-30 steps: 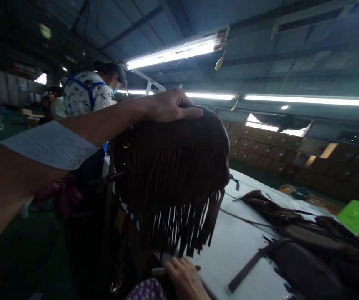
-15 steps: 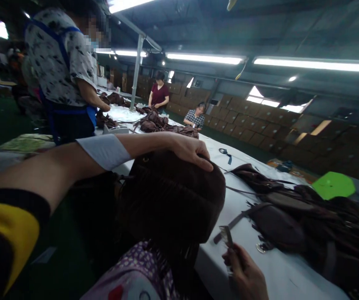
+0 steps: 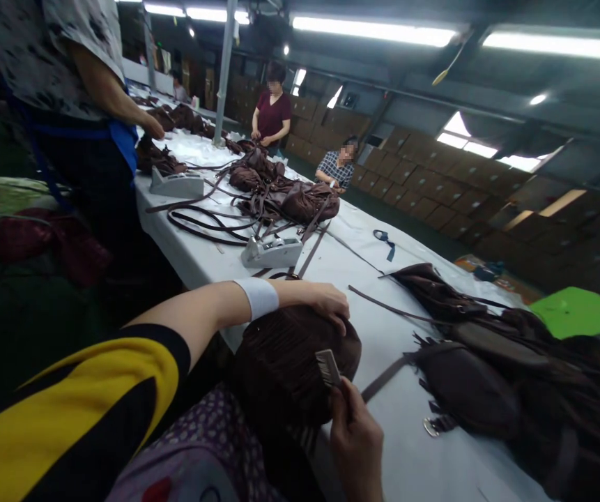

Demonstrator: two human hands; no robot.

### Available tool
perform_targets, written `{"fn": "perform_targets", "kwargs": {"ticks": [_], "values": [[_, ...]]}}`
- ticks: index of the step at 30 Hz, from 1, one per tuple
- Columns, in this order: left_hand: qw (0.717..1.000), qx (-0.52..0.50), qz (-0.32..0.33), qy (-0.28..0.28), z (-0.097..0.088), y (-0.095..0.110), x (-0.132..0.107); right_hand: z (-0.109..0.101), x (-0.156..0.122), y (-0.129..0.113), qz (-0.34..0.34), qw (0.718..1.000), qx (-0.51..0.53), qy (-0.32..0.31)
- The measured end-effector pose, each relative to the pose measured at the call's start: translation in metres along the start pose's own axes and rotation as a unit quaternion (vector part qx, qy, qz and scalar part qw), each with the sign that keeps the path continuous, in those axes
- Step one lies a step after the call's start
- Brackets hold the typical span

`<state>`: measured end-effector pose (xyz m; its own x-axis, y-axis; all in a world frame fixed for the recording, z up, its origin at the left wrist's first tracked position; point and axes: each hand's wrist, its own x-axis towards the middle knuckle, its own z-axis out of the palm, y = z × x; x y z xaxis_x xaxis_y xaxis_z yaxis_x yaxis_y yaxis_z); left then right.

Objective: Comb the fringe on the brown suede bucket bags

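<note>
A dark brown fringed bag [image 3: 279, 359] rests at the table's near edge, against a purple dotted apron [image 3: 221, 425]. My left hand [image 3: 334, 303] is closed over the bag's top far edge, its fingers curled down onto it. A white band [image 3: 258, 298] circles that forearm. My right hand [image 3: 355, 436] grips a small grey comb [image 3: 328, 368] by its end, with the teeth pointing left. The comb is in front of the bag's fringed face; whether the teeth touch the strands I cannot tell. The bag's underside is hidden.
Several brown bags [image 3: 467, 383] lie heaped on the white table [image 3: 409, 432] at the right, more [image 3: 310, 202] farther back. A grey tape dispenser [image 3: 273, 252] stands beyond my left forearm. A co-worker [image 3: 85, 77] stands at the left; two other people are across the table.
My right hand has brought the comb up and left, in front of the bag. The bag now sits lower in view with its fringed face tilted upward. My left hand still holds its top.
</note>
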<state>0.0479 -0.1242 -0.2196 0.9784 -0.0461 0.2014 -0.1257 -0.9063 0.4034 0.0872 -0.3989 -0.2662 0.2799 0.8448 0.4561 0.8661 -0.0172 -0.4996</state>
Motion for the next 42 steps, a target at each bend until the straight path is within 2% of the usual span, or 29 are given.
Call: {"fn": "perform_targets", "kwargs": {"ticks": [3,5,8,9,11,12,14,15,16,18,20,21,22,24,26,28,31,34,36,38,40,41,42], "values": [[0.999,0.044,-0.015,0.016,0.016,-0.018,0.004,0.014,0.007,-0.005,-0.131,0.989,-0.066,0.017],[0.997,0.047,-0.041,0.035,0.023,-0.024,0.005,0.025,0.011,-0.003,-0.167,0.98,-0.104,-0.016],[0.993,0.031,-0.079,0.084,0.024,-0.024,-0.004,0.042,0.017,0.009,-0.142,0.975,-0.166,-0.041],[0.989,0.017,-0.093,0.116,0.023,-0.02,-0.014,0.047,0.019,0.015,-0.119,0.976,-0.178,-0.044],[0.965,-0.036,-0.132,0.224,0.024,-0.006,-0.046,0.054,0.023,0.026,-0.062,0.98,-0.181,-0.057],[0.933,-0.084,-0.165,0.31,0.028,0.005,-0.069,0.055,0.024,0.031,-0.035,0.982,-0.175,-0.067],[0.834,-0.174,-0.252,0.458,0.05,0.034,-0.126,0.056,0.026,0.037,0.009,0.983,-0.163,-0.083],[0.769,-0.217,-0.304,0.519,0.067,0.05,-0.157,0.056,0.026,0.038,0.024,0.983,-0.158,-0.088],[0.685,-0.247,-0.364,0.581,0.086,0.066,-0.186,0.056,0.027,0.038,0.036,0.983,-0.155,-0.091],[0.561,-0.304,-0.476,0.606,0.13,0.093,-0.233,0.057,0.027,0.036,0.053,0.982,-0.152,-0.095],[0.524,-0.42,-0.517,0.53,0.167,0.109,-0.253,0.058,0.027,0.032,0.068,0.981,-0.155,-0.097],[0.527,-0.468,-0.507,0.497,0.18,0.113,-0.253,0.058,0.027,0.03,0.075,0.98,-0.158,-0.099],[0.541,-0.51,-0.489,0.456,0.189,0.114,-0.247,0.058,0.026,0.027,0.081,0.978,-0.16,-0.102],[0.577,-0.557,-0.448,0.396,0.193,0.107,-0.225,0.057,0.024,0.022,0.097,0.976,-0.162,-0.11],[0.604,-0.567,-0.421,0.368,0.184,0.094,-0.202,0.055,0.02,0.019,0.112,0.975,-0.157,-0.114],[0.619,-0.561,-0.409,0.366,0.169,0.078,-0.19,0.054,0.013,0.016,0.117,0.977,-0.141,-0.113],[0.642,-0.558,-0.406,0.333,0.145,0.056,-0.19,0.056,0.005,0.013,0.116,0.979,-0.123,-0.112],[0.651,-0.55,-0.427,0.303,0.131,0.047,-0.201,0.059,0.003,0.012,0.131,0.976,-0.135,-0.111],[0.642,-0.52,-0.458,0.328,0.128,0.053,-0.21,0.059,0.006,0.013,0.138,0.976,-0.122,-0.117],[0.621,-0.466,-0.493,0.392,0.13,0.069,-0.222,0.055,0.01,0.015,0.141,0.979,-0.083,-0.124],[0.59,-0.384,-0.52,0.483,0.138,0.091,-0.233,0.049,0.012,0.016,0.142,0.981,-0.032,-0.13],[0.58,-0.359,-0.524,0.51,0.145,0.103,-0.238,0.046,0.013,0.015,0.142,0.981,-0.007,-0.133],[0.574,-0.361,-0.525,0.514,0.153,0.116,-0.242,0.042,0.013,0.013,0.141,0.98,0.014,-0.137]]}}
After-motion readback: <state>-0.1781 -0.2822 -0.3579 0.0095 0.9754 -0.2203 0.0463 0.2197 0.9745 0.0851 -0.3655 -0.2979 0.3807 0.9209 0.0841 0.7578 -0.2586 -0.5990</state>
